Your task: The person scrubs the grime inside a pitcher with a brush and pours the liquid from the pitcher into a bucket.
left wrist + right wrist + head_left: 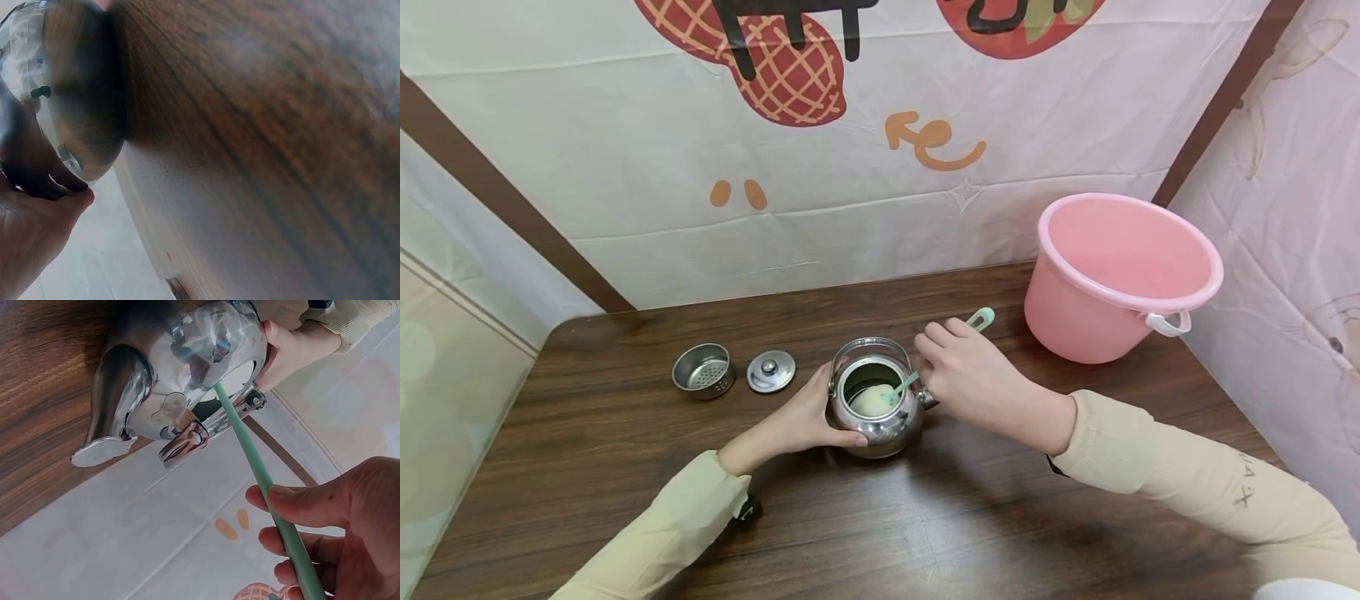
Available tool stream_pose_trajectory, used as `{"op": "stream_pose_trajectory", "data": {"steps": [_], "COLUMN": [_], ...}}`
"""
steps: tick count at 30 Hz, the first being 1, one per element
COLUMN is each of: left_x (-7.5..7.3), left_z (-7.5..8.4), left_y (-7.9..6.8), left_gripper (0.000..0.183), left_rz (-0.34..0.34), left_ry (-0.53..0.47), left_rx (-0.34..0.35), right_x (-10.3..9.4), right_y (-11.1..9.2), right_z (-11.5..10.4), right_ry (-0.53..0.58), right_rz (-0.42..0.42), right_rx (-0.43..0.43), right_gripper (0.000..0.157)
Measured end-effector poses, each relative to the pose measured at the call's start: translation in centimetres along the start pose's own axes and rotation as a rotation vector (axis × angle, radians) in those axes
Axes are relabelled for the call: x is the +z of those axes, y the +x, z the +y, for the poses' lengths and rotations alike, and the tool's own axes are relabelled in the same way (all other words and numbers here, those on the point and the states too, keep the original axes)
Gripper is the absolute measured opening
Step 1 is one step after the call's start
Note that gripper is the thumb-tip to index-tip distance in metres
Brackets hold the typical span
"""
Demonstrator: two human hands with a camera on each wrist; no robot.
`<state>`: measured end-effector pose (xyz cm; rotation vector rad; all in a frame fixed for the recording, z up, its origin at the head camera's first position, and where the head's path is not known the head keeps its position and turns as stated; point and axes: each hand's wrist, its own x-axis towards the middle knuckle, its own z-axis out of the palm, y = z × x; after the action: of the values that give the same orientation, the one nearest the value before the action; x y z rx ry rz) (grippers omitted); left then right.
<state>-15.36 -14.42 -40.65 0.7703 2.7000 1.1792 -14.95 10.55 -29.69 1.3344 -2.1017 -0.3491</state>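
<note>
A shiny metal teapot (887, 437) stands lidless on the wooden table, its bail handle up over the opening. My left hand (805, 417) grips the teapot's left side, thumb at the front and fingers round the back; the left wrist view shows that hand (44, 231) against the teapot's body (87, 81). With my right hand (973, 375) I hold a sponge brush by its pale green handle (250, 450), pinched between thumb and fingers. Its cream sponge head (872, 402) is inside the teapot's mouth. The spout (119, 394) points toward the right hand's side.
Left of the teapot are a metal strainer basket (703, 375) and a round knobbed lid (771, 373). A pink bucket (1075, 312) with a white handle stands at the back right. A printed cloth (865, 225) hangs behind the table's back edge.
</note>
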Motion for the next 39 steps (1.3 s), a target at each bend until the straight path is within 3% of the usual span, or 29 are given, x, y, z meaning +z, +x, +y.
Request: {"op": "stream_pose_trajectory", "data": {"steps": [19, 39], "left_x": [0.1, 0.1], "left_z": [0.2, 0.1], "left_y": [0.1, 0.0], "left_gripper": [0.112, 0.112], "left_rz": [0.010, 0.006], "left_ry": [-0.013, -0.004], "left_rx": [0.010, 0.001], "right_x": [0.7, 1.4], "right_y": [1.2, 0.8], "right_z": [0.0, 0.8], "right_ry": [-0.002, -0.033], "right_rz": [-0.011, -0.049], "right_rx": [0.010, 0.082], "right_gripper": [0.010, 0.012]}}
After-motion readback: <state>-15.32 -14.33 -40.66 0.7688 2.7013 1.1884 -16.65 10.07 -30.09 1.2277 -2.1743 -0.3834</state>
